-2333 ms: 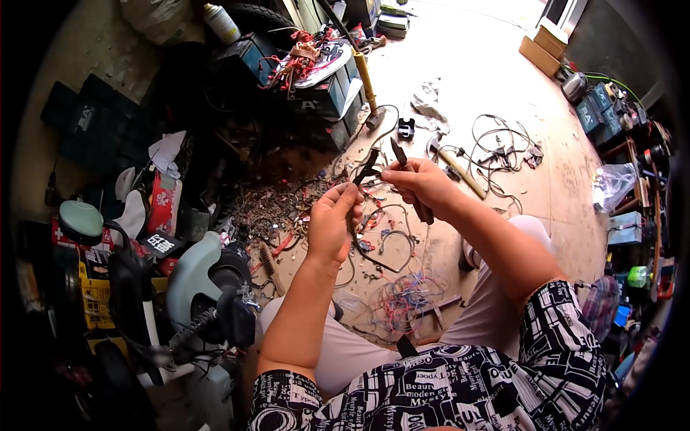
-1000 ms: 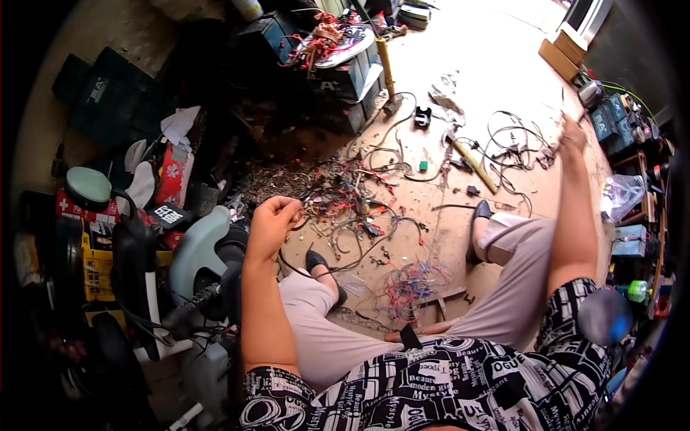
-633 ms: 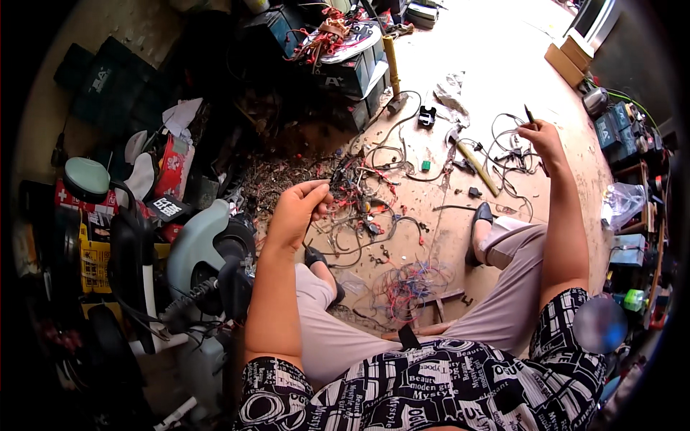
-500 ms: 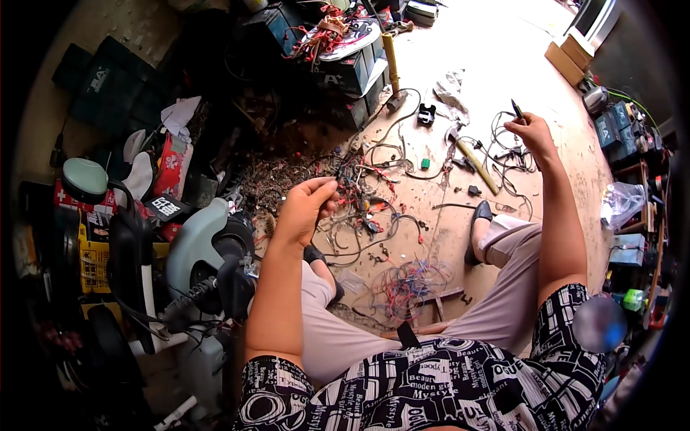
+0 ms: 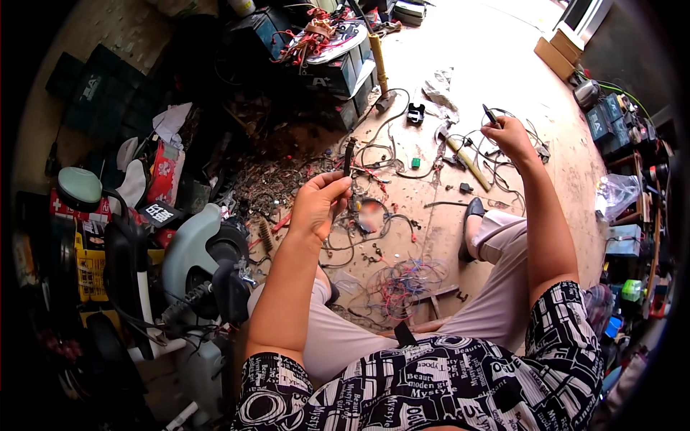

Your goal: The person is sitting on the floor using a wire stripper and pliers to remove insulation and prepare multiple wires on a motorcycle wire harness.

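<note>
My left hand (image 5: 316, 207) is closed, thumb against the fingers. A thin black strip (image 5: 348, 156) stands upright out of its grip, over the littered floor. Off to the right, my right hand (image 5: 512, 139) pinches a slim, dark, pointed piece (image 5: 490, 113); its exact kind is too small to make out. Beneath that hand a black cable (image 5: 507, 176) lies in loops. Beside the loops lies a hammer (image 5: 471, 164) with a yellowish handle. A small green block (image 5: 415, 163) and a black plastic part (image 5: 415, 113) lie between the two hands.
A bundle of thin coloured wires (image 5: 405, 281) lies between my feet. Scraps and cut wires heap up at the left. Dark batteries (image 5: 338, 79) are stacked at the back, with a second hammer (image 5: 379, 65) against them. Scooter parts (image 5: 190, 248) crowd my left; a cluttered shelf (image 5: 636, 187) lines the right.
My left hand has come up slightly to the right, and the black strip now shows upright in it. My right hand has moved a little left, still pinching the dark piece.
</note>
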### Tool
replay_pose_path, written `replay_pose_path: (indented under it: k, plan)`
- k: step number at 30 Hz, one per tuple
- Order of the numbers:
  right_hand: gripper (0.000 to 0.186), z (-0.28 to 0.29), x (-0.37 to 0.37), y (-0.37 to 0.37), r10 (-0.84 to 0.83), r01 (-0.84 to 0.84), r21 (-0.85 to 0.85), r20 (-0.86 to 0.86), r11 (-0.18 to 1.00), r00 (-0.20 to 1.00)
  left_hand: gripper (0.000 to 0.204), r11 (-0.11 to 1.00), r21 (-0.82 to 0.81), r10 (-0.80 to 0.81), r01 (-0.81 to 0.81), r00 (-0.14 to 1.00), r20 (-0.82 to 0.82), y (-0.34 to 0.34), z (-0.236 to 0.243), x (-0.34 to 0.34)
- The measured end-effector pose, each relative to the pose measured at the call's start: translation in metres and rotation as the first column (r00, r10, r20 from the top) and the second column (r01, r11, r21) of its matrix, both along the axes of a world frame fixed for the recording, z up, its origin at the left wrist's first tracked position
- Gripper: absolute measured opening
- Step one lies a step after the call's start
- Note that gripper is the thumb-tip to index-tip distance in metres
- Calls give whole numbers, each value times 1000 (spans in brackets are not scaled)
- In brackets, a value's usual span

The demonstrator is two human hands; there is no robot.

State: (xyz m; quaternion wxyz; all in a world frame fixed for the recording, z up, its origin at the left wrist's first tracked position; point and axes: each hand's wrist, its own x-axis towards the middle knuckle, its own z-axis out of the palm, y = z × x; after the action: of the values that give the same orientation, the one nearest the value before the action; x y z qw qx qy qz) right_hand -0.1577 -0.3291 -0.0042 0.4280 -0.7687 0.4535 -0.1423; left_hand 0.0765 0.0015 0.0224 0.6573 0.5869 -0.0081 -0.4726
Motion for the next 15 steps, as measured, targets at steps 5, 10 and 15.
replay_pose_path:
  k: [5, 10, 15]
  plan:
    - [29, 3, -1, -3, -45, 44, -51, -19, 998, 999, 17, 1000, -1, -13, 13, 1000, 8, -12, -3, -8]
    - [28, 1, 3, -4, -38, 36, -71, -17, 997, 999, 17, 999, 26, -38, 38, 999, 11, -15, -12, -11]
    - [25, -1, -1, -4, -129, 129, -4, 8, 992, 992, 16, 997, 59, -45, 44, 999, 13, -18, -14, -16]
